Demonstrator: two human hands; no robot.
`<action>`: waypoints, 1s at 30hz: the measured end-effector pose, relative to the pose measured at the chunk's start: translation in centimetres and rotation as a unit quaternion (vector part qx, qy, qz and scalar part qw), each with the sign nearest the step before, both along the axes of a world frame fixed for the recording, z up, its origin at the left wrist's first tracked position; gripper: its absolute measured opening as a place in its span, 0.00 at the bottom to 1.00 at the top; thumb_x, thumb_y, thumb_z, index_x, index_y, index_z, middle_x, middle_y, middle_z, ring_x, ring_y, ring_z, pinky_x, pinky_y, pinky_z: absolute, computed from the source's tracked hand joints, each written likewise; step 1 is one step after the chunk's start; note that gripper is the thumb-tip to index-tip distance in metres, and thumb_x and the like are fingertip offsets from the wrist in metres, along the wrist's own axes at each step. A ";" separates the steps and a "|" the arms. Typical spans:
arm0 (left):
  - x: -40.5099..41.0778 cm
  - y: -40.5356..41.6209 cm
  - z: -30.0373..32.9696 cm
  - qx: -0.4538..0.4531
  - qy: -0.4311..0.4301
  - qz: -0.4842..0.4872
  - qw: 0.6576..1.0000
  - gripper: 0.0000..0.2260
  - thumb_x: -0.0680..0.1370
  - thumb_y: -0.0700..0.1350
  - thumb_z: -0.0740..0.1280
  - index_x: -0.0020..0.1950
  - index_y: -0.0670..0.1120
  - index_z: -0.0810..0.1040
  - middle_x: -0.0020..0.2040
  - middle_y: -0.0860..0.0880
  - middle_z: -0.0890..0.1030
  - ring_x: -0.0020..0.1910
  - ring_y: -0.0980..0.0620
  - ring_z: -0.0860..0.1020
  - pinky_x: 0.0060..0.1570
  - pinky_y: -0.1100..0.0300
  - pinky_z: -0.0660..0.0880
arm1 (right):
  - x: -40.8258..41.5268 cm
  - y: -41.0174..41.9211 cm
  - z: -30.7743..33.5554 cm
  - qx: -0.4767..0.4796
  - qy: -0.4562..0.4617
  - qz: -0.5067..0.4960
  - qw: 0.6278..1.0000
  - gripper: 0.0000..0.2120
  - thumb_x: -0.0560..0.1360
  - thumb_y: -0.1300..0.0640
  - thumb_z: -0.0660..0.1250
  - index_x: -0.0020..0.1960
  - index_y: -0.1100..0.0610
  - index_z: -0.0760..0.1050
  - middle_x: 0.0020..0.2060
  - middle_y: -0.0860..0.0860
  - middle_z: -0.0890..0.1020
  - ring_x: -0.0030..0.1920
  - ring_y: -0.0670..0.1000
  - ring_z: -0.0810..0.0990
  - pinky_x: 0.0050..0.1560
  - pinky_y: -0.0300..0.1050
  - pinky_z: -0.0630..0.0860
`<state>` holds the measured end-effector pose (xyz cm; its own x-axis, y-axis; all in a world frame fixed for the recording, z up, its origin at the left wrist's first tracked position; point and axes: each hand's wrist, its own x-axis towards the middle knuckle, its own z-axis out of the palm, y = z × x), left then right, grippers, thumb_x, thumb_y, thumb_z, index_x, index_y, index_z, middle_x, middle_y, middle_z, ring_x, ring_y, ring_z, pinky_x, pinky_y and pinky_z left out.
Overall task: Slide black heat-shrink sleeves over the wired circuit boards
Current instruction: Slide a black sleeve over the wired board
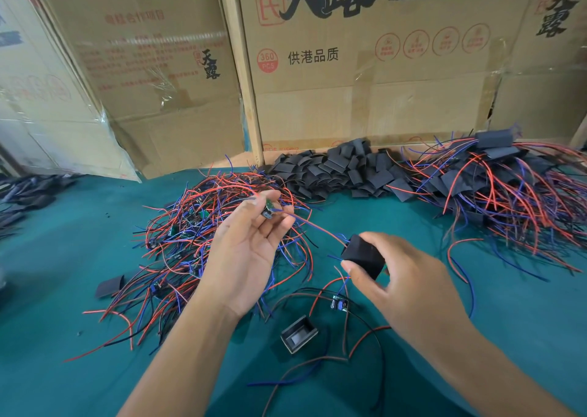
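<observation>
My left hand (251,251), palm up, pinches a small green circuit board (270,208) at its fingertips. Red and blue wires run from that board toward a black heat-shrink sleeve (363,255), which my right hand (409,286) holds squeezed open between thumb and fingers. The wire ends reach the sleeve's mouth. A tangled heap of wired boards (203,235) lies under and behind my left hand. A pile of flat black sleeves (343,169) sits at the back centre.
A heap of sleeved boards with red and blue wires (508,188) fills the right back. One loose wired board (339,305), an open black sleeve (298,334) and a flat sleeve (109,286) lie on the green table (63,337). Cardboard boxes (365,83) stand behind.
</observation>
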<state>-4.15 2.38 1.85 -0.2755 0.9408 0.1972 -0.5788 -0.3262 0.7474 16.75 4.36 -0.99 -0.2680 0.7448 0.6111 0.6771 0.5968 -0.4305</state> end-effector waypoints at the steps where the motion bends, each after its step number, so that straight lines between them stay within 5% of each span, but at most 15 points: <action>1: 0.1 0.0 -0.1 -0.001 0.003 -0.003 1.000 0.12 0.77 0.44 0.65 0.56 0.39 0.75 0.49 0.45 0.79 0.49 0.47 0.82 0.52 0.58 0.79 | 0.0 0.0 -0.1 0.014 -0.007 0.001 1.000 0.16 0.71 0.48 0.75 0.53 0.56 0.79 0.40 0.50 0.83 0.38 0.57 0.82 0.36 0.50 0.79; 9: 1.5 0.0 -0.7 -0.014 0.031 -0.034 0.999 0.09 0.77 0.45 0.66 0.50 0.42 0.83 0.45 0.46 0.81 0.50 0.48 0.82 0.53 0.59 0.80 | -0.2 0.1 -0.4 0.078 -0.036 -0.027 0.996 0.17 0.69 0.44 0.70 0.49 0.56 0.80 0.36 0.49 0.83 0.33 0.58 0.79 0.33 0.44 0.74; 14: 2.8 -0.2 -1.1 -0.018 0.040 -0.063 0.997 0.07 0.75 0.44 0.69 0.50 0.42 0.80 0.45 0.44 0.80 0.49 0.47 0.82 0.52 0.59 0.80 | -0.4 0.0 -0.4 0.075 -0.034 -0.014 0.996 0.17 0.69 0.44 0.69 0.50 0.57 0.80 0.37 0.49 0.83 0.34 0.59 0.79 0.33 0.45 0.74; 21: 3.8 -0.4 -1.8 -0.025 0.177 0.037 0.983 0.07 0.71 0.45 0.75 0.44 0.45 0.80 0.38 0.46 0.78 0.37 0.49 0.77 0.36 0.59 0.76 | -0.4 -0.1 -0.2 0.072 -0.052 -0.022 0.996 0.17 0.70 0.44 0.69 0.49 0.57 0.79 0.35 0.49 0.83 0.33 0.58 0.79 0.33 0.46 0.74; 26: 3.9 -0.2 -1.8 -0.016 0.264 0.095 0.960 0.10 0.71 0.48 0.74 0.43 0.43 0.78 0.32 0.48 0.78 0.30 0.52 0.74 0.31 0.62 0.74 | -0.2 -0.1 -0.2 0.079 -0.181 -0.062 0.978 0.17 0.75 0.42 0.66 0.51 0.56 0.79 0.33 0.49 0.82 0.38 0.54 0.82 0.64 0.59 0.68; 30: 3.7 -0.1 -2.3 -0.021 0.322 0.095 0.942 0.09 0.74 0.49 0.74 0.40 0.46 0.79 0.32 0.51 0.78 0.29 0.53 0.73 0.31 0.62 0.73 | -0.5 -0.5 0.2 0.082 -0.212 -0.072 0.971 0.17 0.75 0.43 0.68 0.51 0.57 0.79 0.35 0.49 0.82 0.43 0.54 0.82 0.68 0.66 0.63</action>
<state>-0.44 2.25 -0.43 -0.2750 0.8973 0.3452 0.0654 -0.3407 0.9379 16.28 3.84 -0.75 -0.4216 0.6957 0.5816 0.8543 0.5198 -0.0026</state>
